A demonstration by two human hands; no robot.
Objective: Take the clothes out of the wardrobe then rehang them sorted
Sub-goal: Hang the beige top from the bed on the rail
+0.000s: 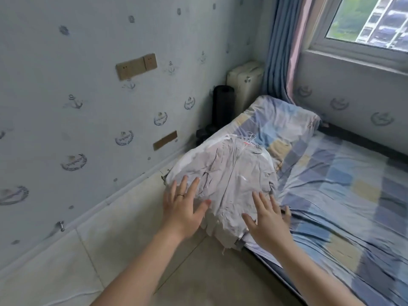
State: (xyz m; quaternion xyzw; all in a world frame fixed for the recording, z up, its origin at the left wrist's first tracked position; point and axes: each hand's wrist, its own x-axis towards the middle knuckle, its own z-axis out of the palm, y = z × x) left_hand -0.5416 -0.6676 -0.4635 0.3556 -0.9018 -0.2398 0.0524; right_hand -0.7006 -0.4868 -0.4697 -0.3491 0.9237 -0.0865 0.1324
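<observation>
A bed (331, 184) is covered by a blue checked sheet. At its far end, a black roll (223, 104) and a white case (245, 80) are stood. Behind the bed a curtain (280, 47) is hung beside a window (364, 18).

I have both arms stretched forward, bare to the bottom edge of the view: my left forearm (136, 266) and right forearm (313, 277) angle in towards each other. My left hand (183, 206) is palm down, fingers straight and fanned, thumb pointing right. My right hand (268, 219) mirrors it, flat, fingers spread, thumb pointing left.
</observation>
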